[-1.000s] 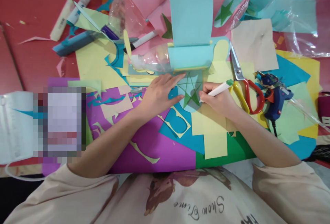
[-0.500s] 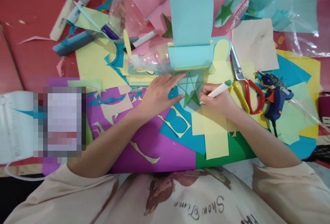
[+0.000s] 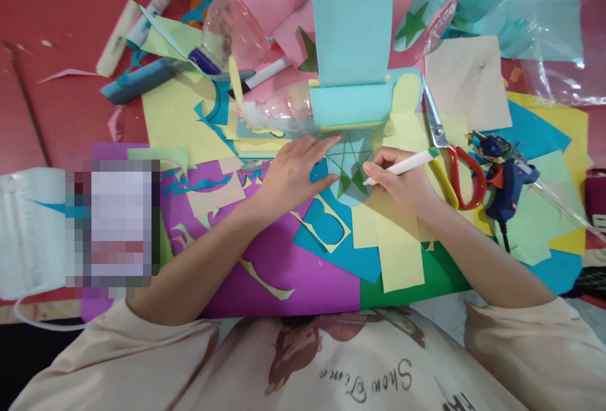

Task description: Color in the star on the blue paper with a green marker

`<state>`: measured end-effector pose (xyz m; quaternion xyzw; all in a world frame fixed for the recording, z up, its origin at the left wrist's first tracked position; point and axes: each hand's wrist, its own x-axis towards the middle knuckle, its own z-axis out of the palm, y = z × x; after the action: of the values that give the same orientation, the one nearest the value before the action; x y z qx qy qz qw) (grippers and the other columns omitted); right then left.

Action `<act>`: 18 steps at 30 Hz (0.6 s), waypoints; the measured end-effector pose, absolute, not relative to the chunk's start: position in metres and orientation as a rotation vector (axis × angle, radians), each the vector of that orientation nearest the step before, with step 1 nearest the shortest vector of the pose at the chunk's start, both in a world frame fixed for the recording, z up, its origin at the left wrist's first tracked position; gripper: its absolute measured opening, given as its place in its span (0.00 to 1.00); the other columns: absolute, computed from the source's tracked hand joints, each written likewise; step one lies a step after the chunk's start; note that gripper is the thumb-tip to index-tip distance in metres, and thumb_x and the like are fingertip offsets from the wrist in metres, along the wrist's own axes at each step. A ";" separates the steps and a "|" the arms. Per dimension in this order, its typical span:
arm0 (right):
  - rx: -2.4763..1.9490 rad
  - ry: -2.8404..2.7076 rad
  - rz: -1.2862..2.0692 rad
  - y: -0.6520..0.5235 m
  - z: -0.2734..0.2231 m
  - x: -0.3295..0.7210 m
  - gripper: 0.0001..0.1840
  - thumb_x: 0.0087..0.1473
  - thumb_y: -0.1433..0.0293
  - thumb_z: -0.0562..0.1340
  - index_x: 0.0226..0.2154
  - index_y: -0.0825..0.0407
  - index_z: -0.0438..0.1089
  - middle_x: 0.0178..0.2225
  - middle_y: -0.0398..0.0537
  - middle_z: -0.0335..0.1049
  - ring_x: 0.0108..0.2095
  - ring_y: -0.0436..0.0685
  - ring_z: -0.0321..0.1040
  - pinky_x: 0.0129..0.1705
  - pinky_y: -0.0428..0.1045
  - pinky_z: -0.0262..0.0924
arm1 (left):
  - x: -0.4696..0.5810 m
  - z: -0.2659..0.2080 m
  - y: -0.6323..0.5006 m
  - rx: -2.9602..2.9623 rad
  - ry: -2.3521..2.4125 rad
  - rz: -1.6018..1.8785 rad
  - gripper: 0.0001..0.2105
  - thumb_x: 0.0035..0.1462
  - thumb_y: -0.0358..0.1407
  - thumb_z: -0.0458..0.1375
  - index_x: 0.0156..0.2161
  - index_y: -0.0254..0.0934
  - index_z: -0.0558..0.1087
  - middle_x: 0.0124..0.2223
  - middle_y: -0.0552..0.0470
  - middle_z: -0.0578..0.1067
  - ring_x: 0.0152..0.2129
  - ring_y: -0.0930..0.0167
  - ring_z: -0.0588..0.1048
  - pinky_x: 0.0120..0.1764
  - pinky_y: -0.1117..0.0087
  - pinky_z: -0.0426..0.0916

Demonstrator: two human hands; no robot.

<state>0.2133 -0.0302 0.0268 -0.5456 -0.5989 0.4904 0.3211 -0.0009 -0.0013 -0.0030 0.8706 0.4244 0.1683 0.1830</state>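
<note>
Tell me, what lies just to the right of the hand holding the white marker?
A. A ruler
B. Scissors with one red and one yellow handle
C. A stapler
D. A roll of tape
B: the scissors with red and yellow handles lie on the papers right beside the right hand, which holds the white marker over the green star; a blue glue gun sits further right.

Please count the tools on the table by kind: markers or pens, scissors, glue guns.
Markers or pens: 4, one in the right hand
Scissors: 1
Glue guns: 1
Total: 6
</note>
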 end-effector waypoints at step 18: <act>-1.337 -1.470 1.320 -0.031 0.020 0.222 0.10 0.55 0.63 0.64 0.35 0.53 0.70 0.31 0.45 0.72 0.30 0.49 0.68 0.30 0.45 0.61 | -0.001 -0.002 -0.006 2.529 1.183 0.396 0.29 0.62 0.46 0.53 0.63 0.32 0.58 0.44 0.42 0.74 0.43 0.60 0.72 0.49 0.60 0.64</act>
<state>0.2219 -0.0307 0.0196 -0.5210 -0.5727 0.5141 0.3691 -0.0007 -0.0056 -0.0016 0.8853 0.4139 0.1385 0.1601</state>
